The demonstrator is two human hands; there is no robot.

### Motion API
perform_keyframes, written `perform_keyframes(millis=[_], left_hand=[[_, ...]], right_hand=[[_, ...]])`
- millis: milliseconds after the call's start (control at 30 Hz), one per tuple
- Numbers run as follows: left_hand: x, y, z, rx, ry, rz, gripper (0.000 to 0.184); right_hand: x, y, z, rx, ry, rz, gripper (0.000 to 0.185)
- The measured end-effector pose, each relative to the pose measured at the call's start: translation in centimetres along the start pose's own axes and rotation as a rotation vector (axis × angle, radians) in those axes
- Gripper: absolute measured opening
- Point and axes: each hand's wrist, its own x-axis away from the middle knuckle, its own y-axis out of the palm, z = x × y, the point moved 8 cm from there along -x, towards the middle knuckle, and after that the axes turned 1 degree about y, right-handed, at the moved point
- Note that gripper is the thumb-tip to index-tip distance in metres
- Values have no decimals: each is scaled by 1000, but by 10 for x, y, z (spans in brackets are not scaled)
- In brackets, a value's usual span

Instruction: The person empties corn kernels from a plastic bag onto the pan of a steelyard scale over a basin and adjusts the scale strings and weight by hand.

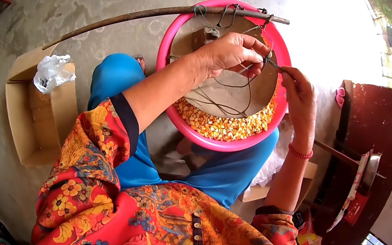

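My left hand (234,55) reaches in over the pink basin (163,54), its thumb and fingers pinched on a dark thin cord (272,60). Below and to the right, my right hand (299,96) grips the same cord between thumb and forefinger. Several dark cords are knotted around a long, slightly bent wooden pole (145,14) lying across the basin's far rim. More loose cord trails over a greyish round sheet (266,90) inside the basin. Yellow corn kernels (231,128) show around that sheet's near edge. A brown block (199,38) rests on the sheet, partly behind my left hand.
An open cardboard box (32,122) with a crumpled white plastic bag (52,73) stands on the concrete floor at left. The basin sits by my blue-trousered knees (117,76). At right are dark red wooden furniture (377,124) and a bright doorway. A pink slipper (340,97) lies nearby.
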Motion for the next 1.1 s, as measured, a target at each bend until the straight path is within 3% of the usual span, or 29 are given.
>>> perform_keyframes(millis=[100,367,433,467,600,767,867,1100], left_hand=[[-3,1,-6,78,2,-66,20],[0,0,1,-208,86,-48,19],[3,3,2,-187,92,-32,19],[3,4,4,-165,99,-17,18],[-5,-2,0,-162,169,-9,17],[-3,-2,14,-535,408,82,20],[-3,6,9,-492,333,34,23],[-6,0,4,-486,304,87,15]], right_hand=[[1,-8,-3,45,-65,30,13],[6,-24,-7,192,-43,109,14],[9,-26,-27,380,-252,168,14],[9,-28,-29,380,-252,169,14],[6,-12,-38,496,-352,-39,14],[-7,5,-48,466,-300,-227,12],[-17,12,-56,364,-375,-242,9],[-43,35,-31,297,-270,-355,10]])
